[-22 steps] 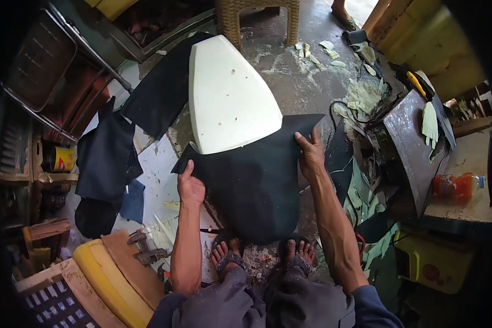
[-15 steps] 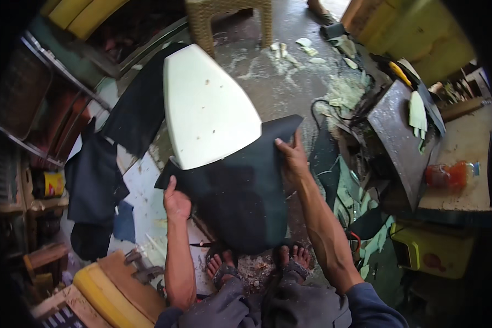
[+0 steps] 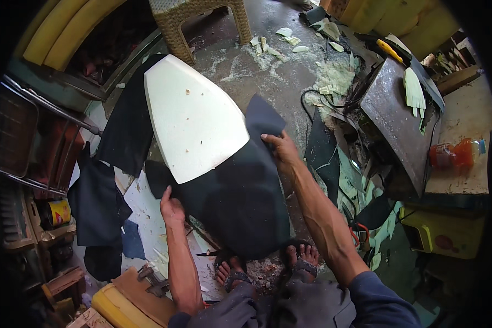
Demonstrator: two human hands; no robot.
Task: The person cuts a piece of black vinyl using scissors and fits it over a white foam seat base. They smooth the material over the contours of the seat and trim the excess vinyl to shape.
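Note:
A white padded panel (image 3: pixel 197 123), narrow at its far end, lies on black sheet material (image 3: pixel 235 213) that looks like upholstery vinyl. My right hand (image 3: pixel 283 153) grips the sheet's right edge, thumb on top and the other fingers mostly hidden. Beyond it a corner of the sheet stands up beside the panel. At the sheet's left edge is my left hand (image 3: pixel 173 209), palm turned up and fingers loosely apart, its fingertips close to the edge. A flap of the sheet spreads out past the panel's near left corner.
More black pieces (image 3: pixel 95 202) lie to the left. A woven-pattern stool (image 3: pixel 202 11) stands at the far side. Foam scraps (image 3: pixel 333 82) litter the floor. At right are a dark metal board (image 3: pixel 396 109), a bottle of orange liquid (image 3: pixel 456 154) and red-handled scissors (image 3: pixel 361 234).
The panel and sheet sit further left in view. The sheet's right corner has been lifted upright, and its left flap spreads wider. My left hand's thumb has come off the sheet edge.

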